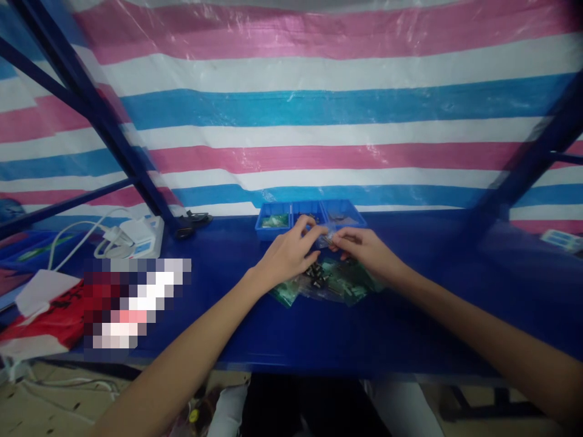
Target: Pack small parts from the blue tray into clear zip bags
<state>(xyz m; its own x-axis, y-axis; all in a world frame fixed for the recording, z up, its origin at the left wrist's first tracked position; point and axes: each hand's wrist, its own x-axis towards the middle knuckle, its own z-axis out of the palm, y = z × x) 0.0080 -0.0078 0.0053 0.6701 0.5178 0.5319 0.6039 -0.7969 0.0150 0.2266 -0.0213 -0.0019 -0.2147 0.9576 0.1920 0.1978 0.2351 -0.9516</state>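
— Plastic, clear and thin: is that what the person has in hand?

— Yes, a small clear packet (327, 238), held up just on the near side of the row of blue bins (268, 233). The left hand (286, 255) has its grip closed on one end with the fingertips. The right hand (364, 250) pinches the other end in the same way. What the packet holds is too small to tell.

— How far along does the work look?

— Somewhere in the middle, as a guess. A pile of packets (337, 285) with green boards inside lies on the counter (410, 315), on the near side of the bins and right under the hands. It looks loose and unsorted, so a good share seems left to handle.

— And what looks done?

— The left bin has something green in it and the other two hold darker bits. None of them looks full, though their insides are mostly hidden from this angle.

— Anything else nearby?

— A white charger block (136, 233) with cables sits well to the left of the bins, apart from both hands.
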